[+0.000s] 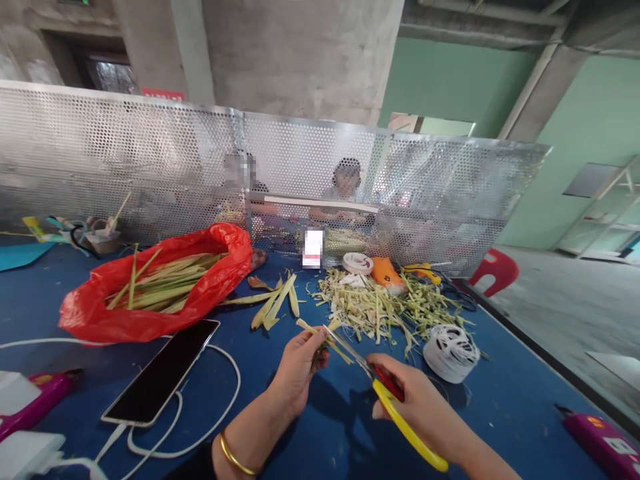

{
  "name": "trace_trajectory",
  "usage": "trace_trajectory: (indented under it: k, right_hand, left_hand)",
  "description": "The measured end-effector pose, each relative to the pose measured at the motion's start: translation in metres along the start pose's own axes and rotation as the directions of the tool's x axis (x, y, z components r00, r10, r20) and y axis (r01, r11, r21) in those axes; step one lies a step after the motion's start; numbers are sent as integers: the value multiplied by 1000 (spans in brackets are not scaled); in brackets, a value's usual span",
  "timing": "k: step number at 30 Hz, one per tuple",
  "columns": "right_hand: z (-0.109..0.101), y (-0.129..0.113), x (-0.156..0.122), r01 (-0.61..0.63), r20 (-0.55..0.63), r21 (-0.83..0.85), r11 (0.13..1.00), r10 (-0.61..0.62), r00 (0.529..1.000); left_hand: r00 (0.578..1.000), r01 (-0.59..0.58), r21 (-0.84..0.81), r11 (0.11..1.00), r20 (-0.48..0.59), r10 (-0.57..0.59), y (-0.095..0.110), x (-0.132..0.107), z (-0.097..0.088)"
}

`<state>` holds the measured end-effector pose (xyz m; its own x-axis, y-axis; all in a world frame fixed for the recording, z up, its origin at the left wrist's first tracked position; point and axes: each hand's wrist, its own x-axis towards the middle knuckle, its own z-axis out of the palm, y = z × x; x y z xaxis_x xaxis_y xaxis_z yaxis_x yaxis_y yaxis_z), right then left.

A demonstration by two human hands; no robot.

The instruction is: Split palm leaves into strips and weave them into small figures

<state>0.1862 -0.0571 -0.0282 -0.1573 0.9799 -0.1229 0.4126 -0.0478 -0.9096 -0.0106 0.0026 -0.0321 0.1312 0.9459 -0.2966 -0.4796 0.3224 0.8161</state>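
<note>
Between the thumb and fingers of my left hand (301, 367) is a small bundle of pale green-yellow leaf strips (343, 351). My right hand (407, 393) grips scissors (403, 420) with yellow and red handles. Their blades reach up and left to the strips beside my left fingertips; whether they touch the strips I cannot tell. Just beyond my hands lie several loose dry leaves (276, 305). A heap of cut leaf scraps (367, 307) spreads behind the scissors. To the right of my right hand stands a white openwork roll (451, 353).
A red plastic bag (80, 313) of long leaves sits at left, near a phone (163, 373) with a white cable. Behind the scraps are a tape roll (357, 263) and an orange packet (387, 275). A perforated metal screen (310, 157) crosses the back; people sit beyond it.
</note>
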Motion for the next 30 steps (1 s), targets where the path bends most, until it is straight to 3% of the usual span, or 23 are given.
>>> trace_trajectory:
  k: [6,13,21,30]
  right_hand:
    - [3,-4,1,10,49,48,999,-13,999]
    - [5,-4,4,61,129,108,992,-75,989]
    - [9,-10,-1,44,87,150,988,-58,995]
    - [12,-8,-1,37,21,-4,999,-37,999]
  left_hand:
    - [998,53,75,996,42,-56,-5,-4,3]
    - [997,52,45,998,47,-54,-9,1,0]
    - [997,70,34,997,23,-71,-4,-2,3]
    - [998,64,32,997,26,-65,-4,-2,2]
